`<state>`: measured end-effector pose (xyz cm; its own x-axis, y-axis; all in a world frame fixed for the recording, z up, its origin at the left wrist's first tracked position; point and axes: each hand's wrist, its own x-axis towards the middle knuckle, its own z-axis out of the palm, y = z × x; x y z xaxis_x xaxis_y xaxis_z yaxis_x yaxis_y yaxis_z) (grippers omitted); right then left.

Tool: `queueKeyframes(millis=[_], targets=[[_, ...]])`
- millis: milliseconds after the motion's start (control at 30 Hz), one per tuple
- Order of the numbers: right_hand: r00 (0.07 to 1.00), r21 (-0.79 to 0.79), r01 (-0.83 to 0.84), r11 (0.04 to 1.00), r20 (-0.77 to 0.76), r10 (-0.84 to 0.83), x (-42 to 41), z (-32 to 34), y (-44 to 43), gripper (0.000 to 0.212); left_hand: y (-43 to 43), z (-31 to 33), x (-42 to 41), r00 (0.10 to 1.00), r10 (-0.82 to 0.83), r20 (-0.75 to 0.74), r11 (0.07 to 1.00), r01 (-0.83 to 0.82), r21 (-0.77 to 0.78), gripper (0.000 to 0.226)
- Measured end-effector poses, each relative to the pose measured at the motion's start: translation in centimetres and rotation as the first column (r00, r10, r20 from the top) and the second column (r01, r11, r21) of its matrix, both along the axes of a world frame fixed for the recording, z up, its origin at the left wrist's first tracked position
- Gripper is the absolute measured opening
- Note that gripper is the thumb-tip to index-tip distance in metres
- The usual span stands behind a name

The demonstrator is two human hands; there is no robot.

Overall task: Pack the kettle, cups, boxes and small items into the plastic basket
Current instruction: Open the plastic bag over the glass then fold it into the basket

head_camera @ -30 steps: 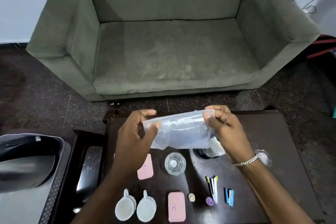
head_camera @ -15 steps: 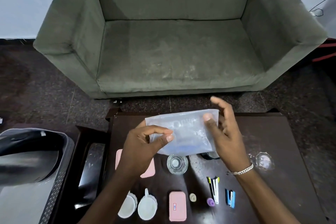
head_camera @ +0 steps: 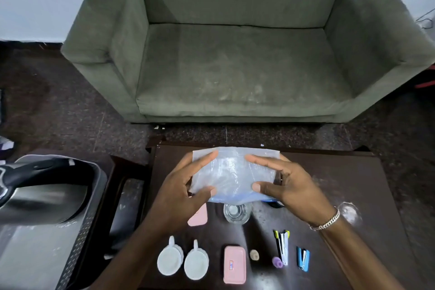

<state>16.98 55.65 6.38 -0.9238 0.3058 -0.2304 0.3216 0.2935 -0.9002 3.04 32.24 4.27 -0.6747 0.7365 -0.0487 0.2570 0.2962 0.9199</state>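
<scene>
**Both hands on a soft clear bag above the bench**

Left hand point(head_camera: 182, 192) and right hand point(head_camera: 286, 185) each pinch a side of a clear plastic bag point(head_camera: 231, 175), thumbs on the near face, fingers behind. Bag hangs above the dark wooden bench point(head_camera: 353, 186), over the far row of items. Thin film, crinkled, glossy; blue strip along its lower edge. Judged very light, limp and slippery: best held at the edges or the stiffer blue strip, not the sagging middle.

Basket point(head_camera: 77, 238) sits to the left, off the bench: grey plastic, perforated wall. The kettle point(head_camera: 35, 195) already lies inside it, brushed metal with a black handle.

On the bench, not yet packed:
- two white cups point(head_camera: 183, 260), rims up, handles pointing away; hard and chippable, take by the handle.
- two pink boxes, one near point(head_camera: 234, 264), one partly under the left hand point(head_camera: 199, 218); rounded corners, rigid, easy to lift.
- small glass point(head_camera: 236, 213), fragile.
- two staplers point(head_camera: 293, 251), a purple cap point(head_camera: 277, 262), a beige lump point(head_camera: 254, 255); small, need fingertip pinches.
</scene>
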Motion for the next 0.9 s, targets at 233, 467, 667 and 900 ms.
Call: queueKeyframes(millis=[233, 467, 667, 900], targets=[[0.997, 0.007, -0.078, 0.997, 0.024, 0.078, -2.9, 0.1, -4.9, 0.072, -6.2, -0.4, -2.0, 0.991, 0.114, 0.063, 0.993, -0.116, 0.030, 0.070], [0.991, -0.080, -0.134, 0.988, 0.000, 0.135, -6.5, -1.8, -13.0, 0.068, -16.3, -0.4, -3.5, 0.949, 0.299, 0.096, 0.953, -0.302, 0.014, 0.055], [0.965, -0.015, -0.262, 0.965, -0.028, 0.261, -10.3, -5.3, -23.3, 0.044, -27.1, -1.8, -4.2, 0.838, 0.544, 0.045, 0.837, -0.537, -0.109, 0.054], [0.773, 0.375, -0.611, 0.697, 0.094, 0.627, -14.5, -9.1, -37.1, 0.047, -39.3, -5.3, -7.0, 0.721, 0.652, -0.233, 0.629, -0.687, -0.364, 0.062]])
